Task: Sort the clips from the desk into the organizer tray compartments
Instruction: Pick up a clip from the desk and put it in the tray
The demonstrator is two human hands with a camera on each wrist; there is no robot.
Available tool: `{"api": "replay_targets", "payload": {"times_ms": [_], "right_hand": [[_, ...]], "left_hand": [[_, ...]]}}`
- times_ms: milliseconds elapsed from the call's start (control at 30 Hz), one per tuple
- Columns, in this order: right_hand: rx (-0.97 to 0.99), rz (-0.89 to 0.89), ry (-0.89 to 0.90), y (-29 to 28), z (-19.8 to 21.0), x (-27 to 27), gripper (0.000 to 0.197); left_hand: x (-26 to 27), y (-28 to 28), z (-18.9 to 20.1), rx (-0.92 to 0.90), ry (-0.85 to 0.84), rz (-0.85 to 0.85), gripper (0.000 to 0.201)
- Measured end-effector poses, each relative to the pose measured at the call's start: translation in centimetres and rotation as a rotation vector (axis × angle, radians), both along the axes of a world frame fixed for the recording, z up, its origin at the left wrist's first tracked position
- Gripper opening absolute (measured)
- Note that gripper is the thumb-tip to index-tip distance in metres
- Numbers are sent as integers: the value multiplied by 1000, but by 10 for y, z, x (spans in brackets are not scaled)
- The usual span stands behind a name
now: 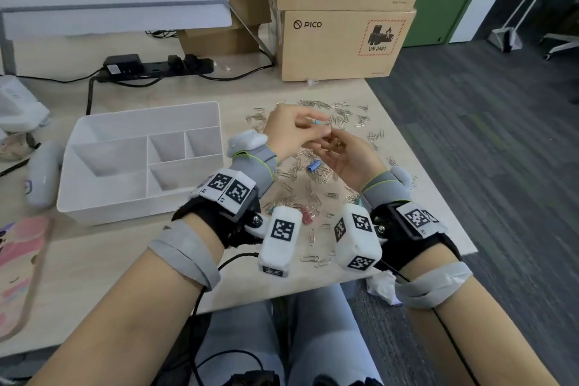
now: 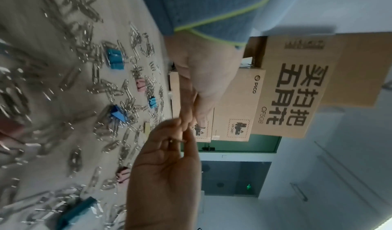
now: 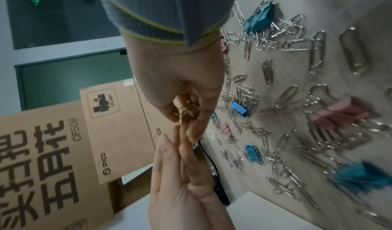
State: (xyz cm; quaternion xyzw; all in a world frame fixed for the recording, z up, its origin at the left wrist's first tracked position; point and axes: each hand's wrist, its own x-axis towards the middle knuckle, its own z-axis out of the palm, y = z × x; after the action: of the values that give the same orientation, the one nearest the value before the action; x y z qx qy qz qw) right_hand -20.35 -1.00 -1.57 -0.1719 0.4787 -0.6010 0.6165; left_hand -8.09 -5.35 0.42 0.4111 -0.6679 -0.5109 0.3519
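Head view: the left hand (image 1: 288, 128) and the right hand (image 1: 347, 160) are held together above the desk (image 1: 125, 260); the right hand is cupped, palm up, with a small bunch of clips (image 1: 332, 142) in it; the left fingers are pinched at that bunch, and something light blue is seen at their tips; the white organizer tray (image 1: 94, 197) is seen to the left, and no clip can be seen in any compartment; so the sorting is judged barely begun.

Left wrist view: many silver paper clips (image 2: 101, 86) are spread over the desk, with blue binder clips (image 2: 115, 58) and pink ones among them; all are left to sort.

Right wrist view: the bunch of clips is seen held in curled fingers (image 3: 199, 126); the other hand's fingers are laid nearly straight beside them.
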Motion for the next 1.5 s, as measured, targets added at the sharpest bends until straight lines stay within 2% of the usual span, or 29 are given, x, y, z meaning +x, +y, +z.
{"api": "replay_targets", "payload": {"times_ms": [100,200,300,500,667,767,933,1100,1200,1300,1400,1500], "right_hand": [[72,-157,-99,-6,-6,-24,30],[80,-308,-184,-9,-9,-45,34],[83,-415,-147,-8,-11,-58,31],[136,-452,17,-13,-16,-75,29],[134,-386,34,-17,-21,-78,31],[79,-372,-40,-20,-25,-80,30],[25,-274,-191,-20,-28,-81,12],[32,-224,-251,-19,-24,-78,17],[27,-170,-271,-17,-21,-74,27],[14,-107,-264,-13,-16,-69,30],[21,-117,-269,-8,-16,-63,27],[38,-177,-272,-6,-18,-60,22]], "left_hand": [[-6,-13,1,-7,32,49,15],[-11,-29,-11,-114,-133,131,19],[-21,-41,-24,-174,-314,121,27],[-60,-53,-41,-235,-598,-69,33],[-78,-60,-48,-229,-671,-58,30],[-84,-61,-50,-243,-677,-16,18],[-87,-65,-53,-295,-652,28,13],[-83,-61,-39,-291,-344,117,18],[-83,-52,-28,-196,-197,38,15],[-83,-44,-22,-182,-273,-84,12],[-77,-34,-17,-185,-377,-185,17],[-65,-30,-16,-137,-216,-119,18]]}}
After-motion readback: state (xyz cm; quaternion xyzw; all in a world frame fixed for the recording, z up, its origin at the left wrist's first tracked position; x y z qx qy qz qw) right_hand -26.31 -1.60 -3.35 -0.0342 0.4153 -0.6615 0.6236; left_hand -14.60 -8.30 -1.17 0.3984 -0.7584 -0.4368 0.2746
